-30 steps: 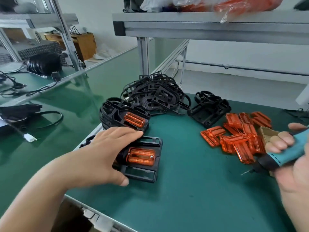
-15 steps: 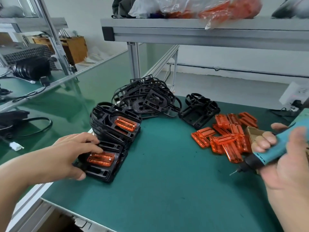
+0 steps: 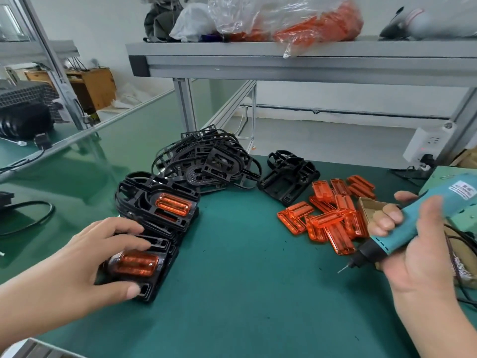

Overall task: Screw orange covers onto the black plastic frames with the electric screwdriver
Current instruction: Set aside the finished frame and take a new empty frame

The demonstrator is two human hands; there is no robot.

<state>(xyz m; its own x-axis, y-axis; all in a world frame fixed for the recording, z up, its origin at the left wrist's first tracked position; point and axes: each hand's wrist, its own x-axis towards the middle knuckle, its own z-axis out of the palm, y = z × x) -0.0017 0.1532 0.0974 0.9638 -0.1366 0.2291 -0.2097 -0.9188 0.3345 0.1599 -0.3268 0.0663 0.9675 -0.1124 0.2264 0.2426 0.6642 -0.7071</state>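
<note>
Black empty frames (image 3: 206, 161) heaped behind, loose orange covers (image 3: 327, 218) beside cardboard box (image 3: 367, 205)

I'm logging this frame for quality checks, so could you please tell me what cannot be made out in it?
All in the head view:
- Near frame: left part hidden under the left hand holding it.
- Electric screwdriver: rear cut off by the right edge; label too blurred to read.
- Cardboard box: contents hidden behind the right hand.
- Plastic bag on the shelf: orange contents blurred.
</note>
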